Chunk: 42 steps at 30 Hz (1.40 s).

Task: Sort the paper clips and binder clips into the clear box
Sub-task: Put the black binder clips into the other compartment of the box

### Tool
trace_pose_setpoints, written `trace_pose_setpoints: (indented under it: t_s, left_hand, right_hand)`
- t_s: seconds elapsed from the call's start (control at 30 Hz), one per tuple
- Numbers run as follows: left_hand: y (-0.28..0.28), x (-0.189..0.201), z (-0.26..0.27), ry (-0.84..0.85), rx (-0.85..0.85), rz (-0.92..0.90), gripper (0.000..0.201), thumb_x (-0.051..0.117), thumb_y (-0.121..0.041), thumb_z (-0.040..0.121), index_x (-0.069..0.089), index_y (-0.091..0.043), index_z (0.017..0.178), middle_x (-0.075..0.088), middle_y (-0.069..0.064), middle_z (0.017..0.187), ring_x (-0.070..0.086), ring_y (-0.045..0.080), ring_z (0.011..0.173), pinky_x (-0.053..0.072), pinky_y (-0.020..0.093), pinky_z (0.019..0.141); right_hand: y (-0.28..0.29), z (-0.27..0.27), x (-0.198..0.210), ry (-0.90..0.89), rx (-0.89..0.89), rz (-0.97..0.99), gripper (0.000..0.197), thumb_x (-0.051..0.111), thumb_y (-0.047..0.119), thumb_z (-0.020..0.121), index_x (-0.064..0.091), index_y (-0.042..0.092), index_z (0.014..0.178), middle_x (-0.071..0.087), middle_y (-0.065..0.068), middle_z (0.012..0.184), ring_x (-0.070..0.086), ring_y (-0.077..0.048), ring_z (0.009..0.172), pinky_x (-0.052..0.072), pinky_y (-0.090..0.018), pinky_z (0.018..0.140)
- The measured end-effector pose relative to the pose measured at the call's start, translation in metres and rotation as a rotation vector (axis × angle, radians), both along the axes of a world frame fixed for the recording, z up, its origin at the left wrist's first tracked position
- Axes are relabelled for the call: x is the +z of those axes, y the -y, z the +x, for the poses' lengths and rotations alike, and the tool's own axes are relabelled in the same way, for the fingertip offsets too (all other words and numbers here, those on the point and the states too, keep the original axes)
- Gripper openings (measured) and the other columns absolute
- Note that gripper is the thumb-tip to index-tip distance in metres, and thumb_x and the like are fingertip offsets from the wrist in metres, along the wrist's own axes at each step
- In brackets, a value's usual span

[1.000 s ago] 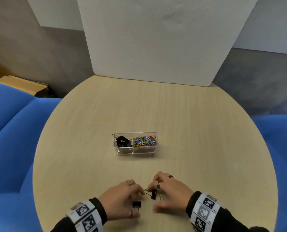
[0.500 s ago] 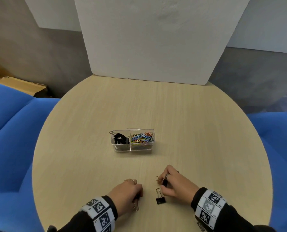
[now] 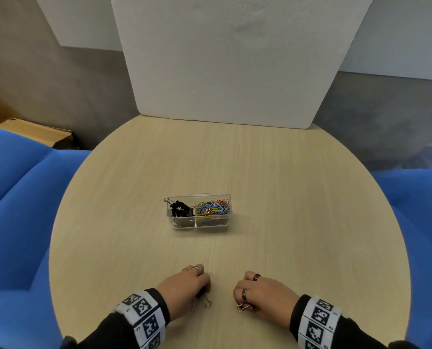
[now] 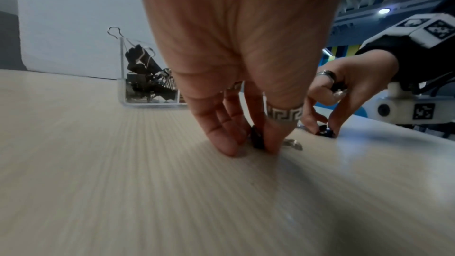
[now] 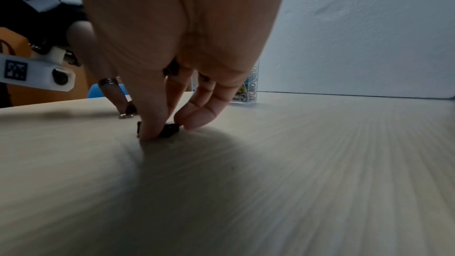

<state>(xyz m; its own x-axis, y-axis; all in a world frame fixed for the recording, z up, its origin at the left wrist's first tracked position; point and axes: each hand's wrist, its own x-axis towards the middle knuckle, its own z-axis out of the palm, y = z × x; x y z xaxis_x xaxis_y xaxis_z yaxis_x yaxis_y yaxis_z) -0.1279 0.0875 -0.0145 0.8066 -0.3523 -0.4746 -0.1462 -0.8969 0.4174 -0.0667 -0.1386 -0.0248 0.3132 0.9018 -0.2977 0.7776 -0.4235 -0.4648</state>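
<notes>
On the round pale wooden tabletop, the left hand is pinching a small black binder clip between thumb and fingers; its body is mostly hiding under the hand, only the wire handles showing in the head view. Farther back, the clear two-compartment plastic box is holding black binder clips on the left and coloured paper clips on the right. The right hand is clamping its fingers on another black binder clip, which the thumb is partly covering.
</notes>
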Motion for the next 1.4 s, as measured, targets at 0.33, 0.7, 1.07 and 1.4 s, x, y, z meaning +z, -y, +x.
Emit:
trace_pose_setpoints:
  t_s: [0.33, 0.7, 1.07, 1.4]
  left_hand:
    - [-0.013, 0.005, 0.003, -0.143, 0.808, -0.780, 0.019, 0.046, -0.007, 0.093, 0.058, -0.019, 0.101, 0.055, 0.003, 0.085, 0.056, 0.011, 0.074, 0.050, 0.022, 0.066]
    - [0.004, 0.046, 0.034, -0.764, 1.260, -1.782, 0.036, 0.046, -0.015, 0.079, 0.064, 0.004, 0.105, 0.064, 0.021, 0.096, 0.067, 0.024, 0.075, 0.057, 0.036, 0.072]
    - [-0.033, 0.062, 0.049, -0.599, 1.580, -1.852, 0.040, 0.032, -0.012, 0.094, 0.066, 0.008, 0.088, 0.067, 0.027, 0.084, 0.070, 0.035, 0.066, 0.056, 0.045, 0.062]
    - [-0.051, 0.078, 0.064, -0.579, 1.599, -1.796, 0.049, 0.032, -0.018, 0.095, 0.036, 0.015, 0.130, 0.054, 0.030, 0.113, 0.056, 0.035, 0.096, 0.055, 0.047, 0.069]
  right_hand:
    - [-0.017, 0.007, 0.019, 0.107, -0.185, 0.200, 0.012, 0.041, 0.017, 0.072, 0.032, 0.026, 0.075, 0.055, 0.008, 0.077, 0.034, -0.005, 0.072, 0.024, -0.011, 0.059]
    - [-0.094, 0.013, 0.061, 0.514, -0.181, 0.350, 0.031, 0.058, 0.032, 0.065, 0.041, 0.022, 0.090, 0.060, 0.007, 0.091, 0.041, -0.015, 0.088, 0.047, -0.027, 0.069]
    - [-0.084, 0.051, 0.068, 0.311, -0.502, 0.449, 0.049, 0.041, 0.051, 0.085, 0.056, 0.021, 0.120, 0.056, 0.004, 0.120, 0.036, -0.012, 0.108, 0.041, -0.035, 0.090]
    - [-0.080, 0.072, 0.054, 0.252, -0.556, 0.281, 0.066, 0.025, 0.056, 0.077, 0.048, 0.023, 0.130, 0.048, 0.005, 0.129, 0.030, -0.012, 0.118, 0.033, -0.033, 0.096]
